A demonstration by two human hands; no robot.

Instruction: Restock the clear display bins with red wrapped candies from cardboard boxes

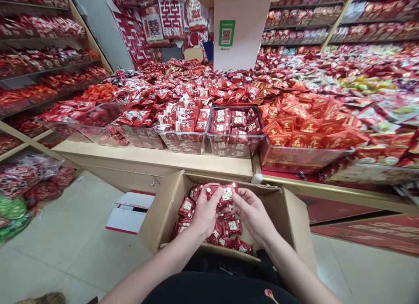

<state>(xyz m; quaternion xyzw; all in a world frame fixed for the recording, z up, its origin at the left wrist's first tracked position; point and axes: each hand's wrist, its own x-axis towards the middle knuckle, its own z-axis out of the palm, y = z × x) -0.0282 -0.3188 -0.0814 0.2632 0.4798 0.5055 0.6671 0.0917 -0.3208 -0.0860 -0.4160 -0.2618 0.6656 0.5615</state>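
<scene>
- The floor [78,251] is laid in pale tiles, and a pale wood-toned counter [163,160] runs across the room, its far part heaped with small wrapped packets, mostly red.
- Shelves [42,38] on the left and shelves [304,22] at the far right hold rows of similar packets.
- A white panel [242,16] rises behind the heaps and bears a green-framed code sign [227,32].
- Along the counter's front edge stand clear bins. The middle one [234,147] holds dark red packets with white characters; the one to its left [183,140] holds red-and-white packets; the wide one to its right [304,159] holds orange-red packets with gold characters.
- On the floor at the left lie filled plastic bags [32,177], with green ones among them. A white carton with red edges [127,214] lies nearer the middle.
- An open cardboard box [297,221] stands just before the counter, between it and the person, with dark red packets [232,226] lying loose inside.
- Above these, over the box, is the held packet [228,192], dark red with white characters.
- The left hand [205,212] pinches its left end, thumb on top; the right hand [252,208] pinches its right end between thumb and fingers.
</scene>
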